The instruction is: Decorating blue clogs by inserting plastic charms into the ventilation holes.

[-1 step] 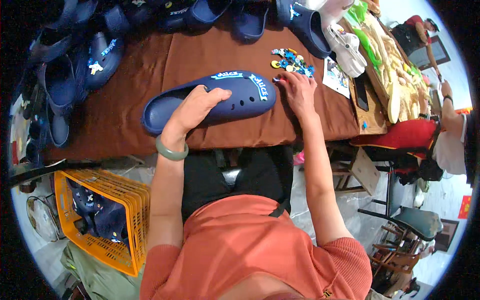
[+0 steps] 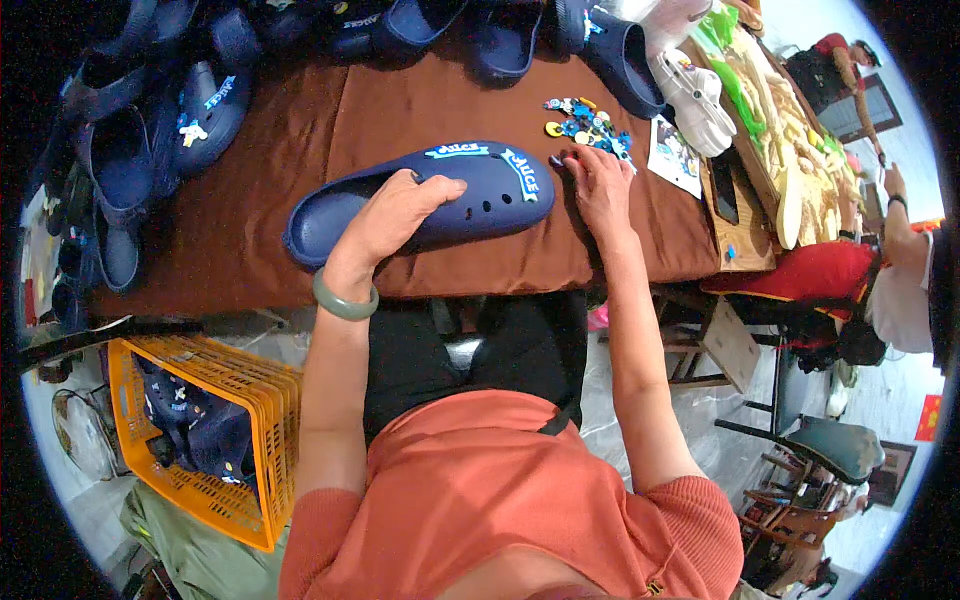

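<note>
The brown-covered table (image 2: 420,260) ends in a front edge that runs just above the person's lap, and the cloth hangs over it. A bare strip of cloth lies between the navy clog (image 2: 430,200) and that edge, and another bare patch lies to the clog's left; the far side and left end of the table are crowded with more navy clogs (image 2: 190,110).

The navy clog lies on its side near the middle of the table, toe to the right, its open foot bed facing left. It is dark blue foam with small round holes on the upper and light blue lettered charms along its strap. The left hand (image 2: 395,210), a green bangle (image 2: 343,300) on its wrist, rests over the clog's opening with fingers curled on the upper, holding it down. The right hand (image 2: 600,185) lies just beside the clog's toe, palm down, fingers stretched toward a heap of small coloured shoe charms (image 2: 590,122); whether it pinches one I cannot tell.

A white clog (image 2: 695,95) and a printed card (image 2: 675,155) lie to the right of the charms, near the table's right end.

On the floor to the person's left stands an orange plastic basket (image 2: 245,400) with navy clogs inside. To the right, chairs (image 2: 830,440) and another person's arm (image 2: 895,220) crowd the room.
</note>
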Motion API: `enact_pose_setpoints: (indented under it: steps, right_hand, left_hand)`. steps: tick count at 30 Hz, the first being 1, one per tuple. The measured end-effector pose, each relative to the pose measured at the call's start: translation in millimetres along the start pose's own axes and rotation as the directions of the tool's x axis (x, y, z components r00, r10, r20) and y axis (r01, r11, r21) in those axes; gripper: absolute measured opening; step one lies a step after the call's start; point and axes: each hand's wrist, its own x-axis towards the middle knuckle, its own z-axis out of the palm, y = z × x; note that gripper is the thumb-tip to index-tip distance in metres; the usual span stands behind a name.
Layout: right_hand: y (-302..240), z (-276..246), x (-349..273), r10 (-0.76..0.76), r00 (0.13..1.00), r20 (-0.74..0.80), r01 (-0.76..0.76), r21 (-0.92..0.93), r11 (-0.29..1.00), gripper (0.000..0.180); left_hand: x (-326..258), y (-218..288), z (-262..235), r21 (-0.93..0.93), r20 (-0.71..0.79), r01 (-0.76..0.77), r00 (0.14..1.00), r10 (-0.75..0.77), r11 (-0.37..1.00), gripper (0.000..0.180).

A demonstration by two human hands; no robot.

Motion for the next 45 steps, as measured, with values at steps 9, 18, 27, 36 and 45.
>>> enact_pose_setpoints:
  steps: [9,18,27,36,45]
  right_hand:
    - [-15,-14,-12,0.448,0.894,0.007,-0.332,0.68,0.653,0.019]
    - [-89,-50,-23,0.153,0.959,0.24,-0.284,0.843,0.457,0.007]
    - [-94,-36,-6,0.151,0.948,0.28,-0.308,0.687,0.658,0.011]
    - [-80,-39,12,-0.036,0.919,0.392,-0.244,0.639,0.729,0.018]
    - [-79,-46,30,-0.228,0.866,0.445,-0.097,0.597,0.796,0.022]
  left_hand:
    - [11,-6,-6,-0.323,0.206,0.265,0.957,-0.206,0.909,0.027]
    - [8,-13,-3,-0.136,0.081,0.005,0.997,0.006,0.991,0.027]
    - [6,-21,-2,0.137,0.038,-0.318,0.948,0.315,0.938,0.022]
    - [10,-16,1,-0.089,0.061,-0.19,0.979,0.196,0.978,0.018]
    - [8,14,-13,-0.044,0.202,0.161,0.968,-0.149,0.986,0.026]
